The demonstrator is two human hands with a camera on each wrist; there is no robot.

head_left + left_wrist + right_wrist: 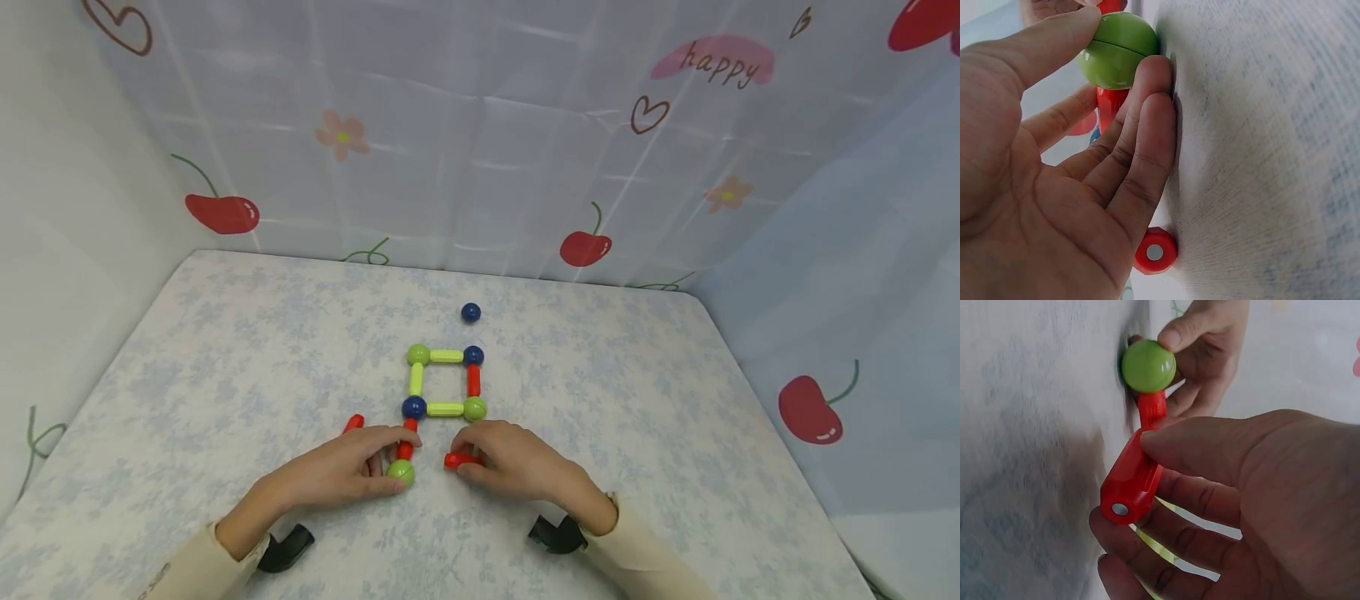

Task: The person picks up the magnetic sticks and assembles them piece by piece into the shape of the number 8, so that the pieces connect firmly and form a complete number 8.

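Observation:
A square of balls and rods lies on the table, with green balls [418, 354] and blue balls [414, 407] at its corners. Three of its sides are yellow-green rods [445, 409] and the right one is a red rod [473, 382]. From the near-left blue corner another red rod runs toward the person, ending in a green ball [1119, 50]. My left hand [348, 471] holds that ball between thumb and fingertips, its index finger along the rod. Just right of it, my right hand [517, 462] pinches a separate red rod [1132, 478], whose metal-tipped end shows.
A loose red rod [355, 423] lies beyond the left hand, partly hidden by it. One loose blue ball [470, 312] sits behind the square. Printed curtains [480, 167] surround the table [600, 375] at the back and sides. Black straps [558, 535] are on both wrists.

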